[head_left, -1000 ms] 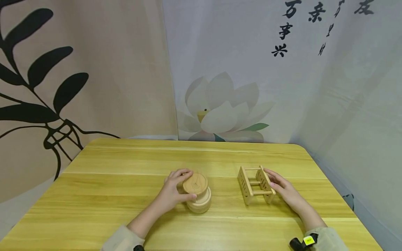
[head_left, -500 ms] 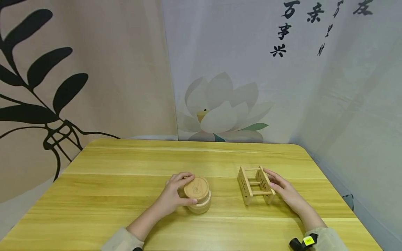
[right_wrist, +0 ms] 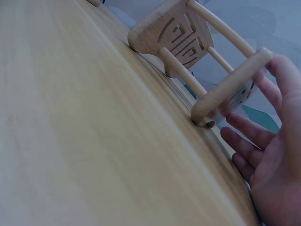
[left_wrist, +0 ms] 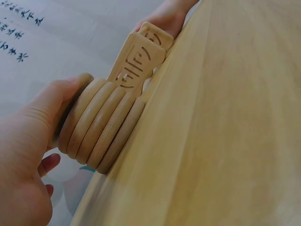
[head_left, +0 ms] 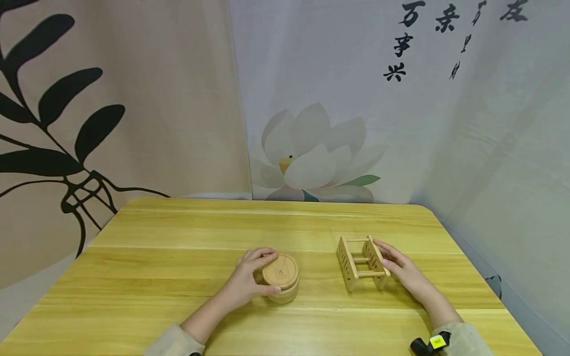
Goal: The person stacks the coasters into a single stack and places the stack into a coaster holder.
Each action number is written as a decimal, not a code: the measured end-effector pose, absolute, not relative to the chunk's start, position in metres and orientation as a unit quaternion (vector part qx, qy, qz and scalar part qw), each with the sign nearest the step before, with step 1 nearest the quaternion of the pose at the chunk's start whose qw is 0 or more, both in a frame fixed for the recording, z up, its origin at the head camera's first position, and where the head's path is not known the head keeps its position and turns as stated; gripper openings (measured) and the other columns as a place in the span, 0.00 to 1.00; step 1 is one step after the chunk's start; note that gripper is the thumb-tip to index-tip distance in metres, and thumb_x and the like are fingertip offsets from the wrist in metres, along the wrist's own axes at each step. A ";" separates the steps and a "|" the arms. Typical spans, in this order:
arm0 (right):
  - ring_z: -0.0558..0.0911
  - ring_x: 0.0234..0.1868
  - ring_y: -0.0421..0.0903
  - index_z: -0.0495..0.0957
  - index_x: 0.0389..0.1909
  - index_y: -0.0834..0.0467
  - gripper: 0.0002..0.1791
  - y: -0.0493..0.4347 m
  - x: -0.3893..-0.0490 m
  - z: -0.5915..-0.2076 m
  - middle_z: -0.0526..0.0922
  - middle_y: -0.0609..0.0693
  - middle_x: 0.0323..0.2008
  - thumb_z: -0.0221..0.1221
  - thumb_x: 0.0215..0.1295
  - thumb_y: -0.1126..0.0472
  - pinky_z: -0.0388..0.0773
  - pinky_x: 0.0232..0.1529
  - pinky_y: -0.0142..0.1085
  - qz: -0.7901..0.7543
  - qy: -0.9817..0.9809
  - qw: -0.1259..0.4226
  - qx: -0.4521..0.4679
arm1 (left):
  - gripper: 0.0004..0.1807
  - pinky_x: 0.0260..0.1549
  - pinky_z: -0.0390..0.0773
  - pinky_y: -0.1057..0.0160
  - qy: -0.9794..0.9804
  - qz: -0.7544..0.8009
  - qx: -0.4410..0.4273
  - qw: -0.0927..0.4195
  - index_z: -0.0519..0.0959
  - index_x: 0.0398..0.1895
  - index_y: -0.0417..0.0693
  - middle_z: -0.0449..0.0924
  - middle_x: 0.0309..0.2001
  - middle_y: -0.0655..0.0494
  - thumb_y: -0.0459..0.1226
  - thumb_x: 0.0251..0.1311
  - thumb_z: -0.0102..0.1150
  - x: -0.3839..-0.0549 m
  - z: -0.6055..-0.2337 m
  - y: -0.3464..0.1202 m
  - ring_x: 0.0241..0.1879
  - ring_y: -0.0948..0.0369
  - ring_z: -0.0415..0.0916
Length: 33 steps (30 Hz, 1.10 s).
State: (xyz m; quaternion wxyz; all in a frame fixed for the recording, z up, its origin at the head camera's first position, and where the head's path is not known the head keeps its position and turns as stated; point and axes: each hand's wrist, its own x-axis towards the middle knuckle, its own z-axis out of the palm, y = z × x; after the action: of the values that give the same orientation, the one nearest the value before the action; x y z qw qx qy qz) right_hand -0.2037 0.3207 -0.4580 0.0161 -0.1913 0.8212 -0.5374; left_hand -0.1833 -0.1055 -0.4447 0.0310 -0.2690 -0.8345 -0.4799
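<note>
My left hand (head_left: 249, 274) pinches the top round wooden coaster (head_left: 280, 271), which bears a fine line drawing, between thumb and finger at its edge. That coaster lies on a stack of several more coasters (left_wrist: 106, 122), whose rounded sides show in the left wrist view. At the right stands a wooden coaster rack (head_left: 354, 262) with two carved side panels joined by round rods. My right hand (head_left: 405, 269) touches its right panel with thumb and forefinger, the other fingers loosely extended behind it in the right wrist view (right_wrist: 277, 136).
Both things stand on a wooden table (head_left: 187, 277), with a gap between stack and rack. Printed cloth (head_left: 178, 99) hangs behind the table's far edge. Small black devices, one with a yellow label (head_left: 438, 341), are at the wrists.
My left hand has moved slightly down and right with the top coaster, which earlier sat offset and raised and now lies about level over the stack. Right hand and rack have stayed still.
</note>
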 end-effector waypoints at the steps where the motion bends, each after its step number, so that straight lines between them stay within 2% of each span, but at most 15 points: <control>1: 0.72 0.55 0.33 0.57 0.72 0.60 0.26 0.321 -0.204 -0.458 0.67 0.69 0.62 0.46 0.75 0.63 0.68 0.52 0.28 -0.537 0.821 0.016 -0.192 | 0.46 0.56 0.51 0.40 -0.834 -0.481 -0.269 0.030 0.72 0.63 0.39 0.68 0.63 0.50 0.51 0.39 0.76 -0.183 -0.445 -0.106 0.61 0.53 0.59; 18: 0.72 0.54 0.33 0.57 0.72 0.60 0.26 0.317 -0.202 -0.456 0.67 0.69 0.62 0.46 0.75 0.63 0.68 0.51 0.28 -0.535 0.824 0.017 -0.183 | 0.47 0.56 0.50 0.40 -0.832 -0.486 -0.267 0.020 0.71 0.63 0.39 0.68 0.63 0.49 0.52 0.39 0.76 -0.181 -0.449 -0.108 0.61 0.53 0.59; 33: 0.72 0.55 0.33 0.57 0.72 0.60 0.26 0.317 -0.199 -0.454 0.67 0.68 0.62 0.45 0.76 0.63 0.67 0.53 0.27 -0.540 0.821 0.010 -0.188 | 0.47 0.57 0.47 0.29 -0.834 -0.500 -0.234 -0.008 0.68 0.67 0.49 0.64 0.66 0.50 0.51 0.41 0.76 -0.177 -0.453 -0.108 0.65 0.46 0.54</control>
State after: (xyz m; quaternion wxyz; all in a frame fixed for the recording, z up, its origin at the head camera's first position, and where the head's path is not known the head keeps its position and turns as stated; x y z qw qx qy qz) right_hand -0.1989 0.3166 -0.4540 0.0097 -0.1878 0.8207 -0.5395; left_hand -0.1770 -0.1078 -0.4527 -0.0077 -0.2345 -0.8338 -0.4998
